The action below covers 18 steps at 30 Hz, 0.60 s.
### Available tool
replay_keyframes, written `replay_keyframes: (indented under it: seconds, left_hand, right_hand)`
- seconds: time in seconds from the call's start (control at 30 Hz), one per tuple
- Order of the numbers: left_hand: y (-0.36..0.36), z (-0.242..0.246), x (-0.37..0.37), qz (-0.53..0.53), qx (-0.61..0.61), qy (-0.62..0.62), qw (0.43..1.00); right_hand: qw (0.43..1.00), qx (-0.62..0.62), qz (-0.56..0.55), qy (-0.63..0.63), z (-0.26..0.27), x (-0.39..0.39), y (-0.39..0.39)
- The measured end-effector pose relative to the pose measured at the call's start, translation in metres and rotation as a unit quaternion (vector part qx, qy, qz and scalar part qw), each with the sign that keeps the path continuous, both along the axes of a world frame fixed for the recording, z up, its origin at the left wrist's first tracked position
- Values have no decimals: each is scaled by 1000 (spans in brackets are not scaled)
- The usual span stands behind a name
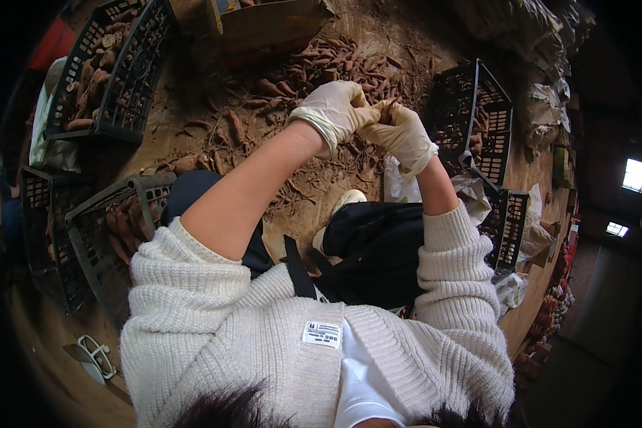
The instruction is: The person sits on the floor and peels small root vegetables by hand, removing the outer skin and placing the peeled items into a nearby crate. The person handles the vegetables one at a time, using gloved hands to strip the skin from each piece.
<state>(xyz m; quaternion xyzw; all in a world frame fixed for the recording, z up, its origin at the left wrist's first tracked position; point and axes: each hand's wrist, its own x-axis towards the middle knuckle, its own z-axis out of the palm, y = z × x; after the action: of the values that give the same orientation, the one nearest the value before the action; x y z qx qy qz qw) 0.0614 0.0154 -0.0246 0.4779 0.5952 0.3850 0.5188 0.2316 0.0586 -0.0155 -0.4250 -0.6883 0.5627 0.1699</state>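
Note:
My left hand and my right hand, both in pale latex gloves, meet over a heap of small sweet potatoes on the floor. Their fingertips touch each other, with the fingers bent. A bit of reddish-brown root shows at the fingers of my right hand; most of it is hidden by the gloves. Whether my left fingers also pinch it is not visible. Below the hands lie thin roots and broken bits on the brown floor.
Black plastic crates of sweet potatoes stand at the upper left, lower left and right. A cardboard box is at the top. A white plastic bag lies near my right knee. White-framed glasses sit at lower left.

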Motion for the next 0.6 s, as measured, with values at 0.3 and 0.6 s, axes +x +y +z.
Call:
replay_keyframes:
  seconds: [0.3,0.6]
  left_hand:
    - [0,23,-16,151,-95,-374,910]
    - [3,4,-4,76,26,-146,986]
  right_hand:
    - [877,-399,-78,257,-2,25,26]
    - [935,-279,-162,150,19,3,10]
